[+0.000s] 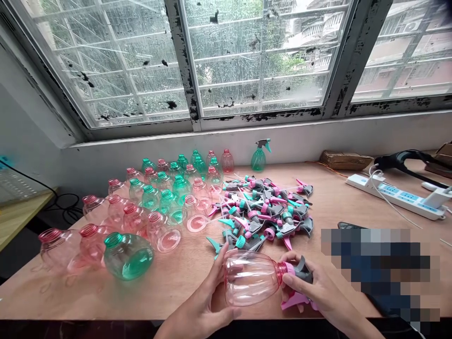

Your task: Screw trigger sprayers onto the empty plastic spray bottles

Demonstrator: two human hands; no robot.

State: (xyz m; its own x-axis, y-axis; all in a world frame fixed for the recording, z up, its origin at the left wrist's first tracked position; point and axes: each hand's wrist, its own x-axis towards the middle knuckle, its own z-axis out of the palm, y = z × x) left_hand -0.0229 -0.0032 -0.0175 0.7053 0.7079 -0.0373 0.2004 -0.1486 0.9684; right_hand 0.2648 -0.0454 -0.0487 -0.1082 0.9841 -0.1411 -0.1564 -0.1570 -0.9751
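Observation:
A clear pink spray bottle [250,278] lies sideways between my two hands above the table's front edge. My left hand [208,296] grips its base, fingers behind and thumb below. At the neck, my right hand [314,287] pinches the pink collar of a grey trigger sprayer [302,272], whose pink trigger [298,300] points down. The sprayer head sits on the bottle's mouth; how tightly it is screwed I cannot tell. Just behind the bottle lies a pile of loose sprayer heads [268,212] in grey with pink or green parts.
Rows of open pink and green bottles stand at the left, a green bottle [129,256] nearest. One green bottle with a sprayer [259,157] stands by the wall. A white power strip [395,195], a brown box [344,160] and a pixelated area are at the right.

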